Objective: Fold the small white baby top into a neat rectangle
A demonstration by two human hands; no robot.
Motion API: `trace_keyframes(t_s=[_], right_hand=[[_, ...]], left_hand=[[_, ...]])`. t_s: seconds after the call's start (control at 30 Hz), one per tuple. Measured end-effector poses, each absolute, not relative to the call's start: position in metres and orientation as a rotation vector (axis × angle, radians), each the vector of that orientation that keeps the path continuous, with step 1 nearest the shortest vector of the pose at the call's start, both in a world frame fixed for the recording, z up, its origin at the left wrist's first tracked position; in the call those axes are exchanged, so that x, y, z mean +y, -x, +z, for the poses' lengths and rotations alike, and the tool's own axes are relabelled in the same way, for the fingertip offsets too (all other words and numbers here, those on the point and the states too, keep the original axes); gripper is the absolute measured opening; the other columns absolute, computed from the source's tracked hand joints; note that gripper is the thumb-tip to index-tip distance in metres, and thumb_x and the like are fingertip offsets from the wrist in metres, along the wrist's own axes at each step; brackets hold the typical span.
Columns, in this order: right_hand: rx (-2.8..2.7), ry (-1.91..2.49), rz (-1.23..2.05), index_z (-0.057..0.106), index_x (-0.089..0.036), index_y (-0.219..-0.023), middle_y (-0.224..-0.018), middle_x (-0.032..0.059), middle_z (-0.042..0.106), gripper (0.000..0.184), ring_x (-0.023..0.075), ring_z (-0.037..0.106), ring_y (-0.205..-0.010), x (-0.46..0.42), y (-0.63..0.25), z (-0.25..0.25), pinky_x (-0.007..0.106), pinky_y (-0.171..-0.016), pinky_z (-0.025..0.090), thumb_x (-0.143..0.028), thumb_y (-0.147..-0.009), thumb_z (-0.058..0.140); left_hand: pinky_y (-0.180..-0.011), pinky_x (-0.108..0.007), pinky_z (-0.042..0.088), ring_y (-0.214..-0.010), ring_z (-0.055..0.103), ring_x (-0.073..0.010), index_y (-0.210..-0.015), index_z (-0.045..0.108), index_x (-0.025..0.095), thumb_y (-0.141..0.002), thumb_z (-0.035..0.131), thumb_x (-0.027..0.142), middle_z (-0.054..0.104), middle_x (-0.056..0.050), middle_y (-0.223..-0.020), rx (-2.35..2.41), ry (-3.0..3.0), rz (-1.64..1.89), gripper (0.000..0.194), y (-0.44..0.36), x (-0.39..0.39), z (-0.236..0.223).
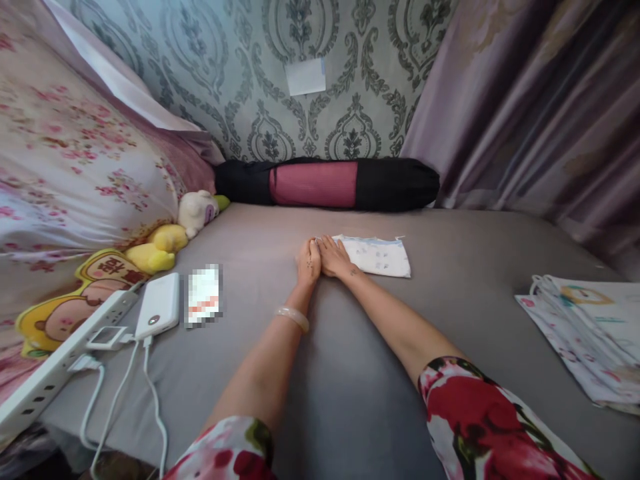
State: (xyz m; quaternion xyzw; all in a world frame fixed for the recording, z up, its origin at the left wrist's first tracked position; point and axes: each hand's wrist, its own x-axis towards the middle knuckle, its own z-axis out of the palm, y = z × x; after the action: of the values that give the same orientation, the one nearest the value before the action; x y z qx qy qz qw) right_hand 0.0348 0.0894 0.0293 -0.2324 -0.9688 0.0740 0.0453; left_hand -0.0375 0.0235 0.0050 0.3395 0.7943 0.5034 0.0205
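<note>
A folded white cloth piece (379,257) with a blue upper edge and small printed figures lies flat on the grey bed sheet. A short string end sticks out at its far right corner. My left hand (309,260), with a pale bangle at the wrist, is on its side at the cloth's left end. Its fingers are curled, apparently round that end, though the grip itself is hidden. Over the left part of the cloth lies my right hand (334,256), palm down with fingers stretched out, touching the left hand.
A white power strip (60,357) with cables and a white power bank (158,305) lie on the left, beside a blurred card (203,295) and plush toys (159,248). Folded printed cloth bags (585,333) are stacked right. A black-and-pink roll (313,183) lies along the wall.
</note>
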Motion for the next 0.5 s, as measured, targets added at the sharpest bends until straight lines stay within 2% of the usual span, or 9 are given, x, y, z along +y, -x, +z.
trace_keyframes(t_s=[0.13, 0.23, 0.37, 0.5], right_hand=[[-2.881, 0.739, 0.212, 0.033, -0.009, -0.148, -0.154, 0.0139, 0.029, 0.053, 0.0256, 0.022, -0.142, 0.095, -0.047, 0.037, 0.050, -0.115, 0.012, -0.031, -0.101, 0.021], [-2.825, 0.773, 0.176, 0.038, -0.011, -0.145, -0.152, 0.0135, 0.032, 0.053, 0.0266, 0.023, -0.141, 0.101, -0.066, 0.037, 0.052, -0.115, 0.013, -0.035, -0.102, 0.020], [-2.818, 0.826, 0.125, 0.038, -0.013, -0.145, -0.153, 0.0123, 0.031, 0.052, 0.0287, 0.024, -0.141, 0.109, -0.091, 0.031, 0.054, -0.114, 0.012, -0.035, -0.101, 0.024], [-2.815, 0.835, 0.110, 0.040, -0.015, -0.145, -0.153, 0.0116, 0.031, 0.050, 0.0287, 0.023, -0.141, 0.114, -0.102, 0.027, 0.053, -0.114, 0.011, -0.033, -0.100, 0.026]], left_hand=[[-0.105, -0.038, 0.040, -0.116, 0.058, -0.0202, -0.120, 0.059, 0.016, -0.098, 0.024, 0.029, 0.065, -0.011, -0.121, 2.495, -1.181, 1.461, 0.043, 0.034, 0.023, 0.006], [-0.112, -0.044, 0.030, -0.125, 0.052, -0.0204, -0.123, 0.056, 0.020, -0.097, 0.028, 0.028, 0.061, -0.009, -0.129, 2.563, -1.374, 1.308, 0.038, 0.027, 0.022, 0.007], [-0.117, -0.048, 0.016, -0.139, 0.036, -0.0213, -0.128, 0.053, 0.021, -0.094, 0.037, 0.027, 0.053, -0.009, -0.140, 2.562, -1.754, 1.038, 0.038, 0.015, 0.021, 0.008], [-0.117, -0.052, 0.011, -0.141, 0.032, -0.0240, -0.131, 0.053, 0.023, -0.095, 0.038, 0.029, 0.049, -0.009, -0.144, 2.549, -1.881, 0.881, 0.040, 0.010, 0.020, 0.009]])
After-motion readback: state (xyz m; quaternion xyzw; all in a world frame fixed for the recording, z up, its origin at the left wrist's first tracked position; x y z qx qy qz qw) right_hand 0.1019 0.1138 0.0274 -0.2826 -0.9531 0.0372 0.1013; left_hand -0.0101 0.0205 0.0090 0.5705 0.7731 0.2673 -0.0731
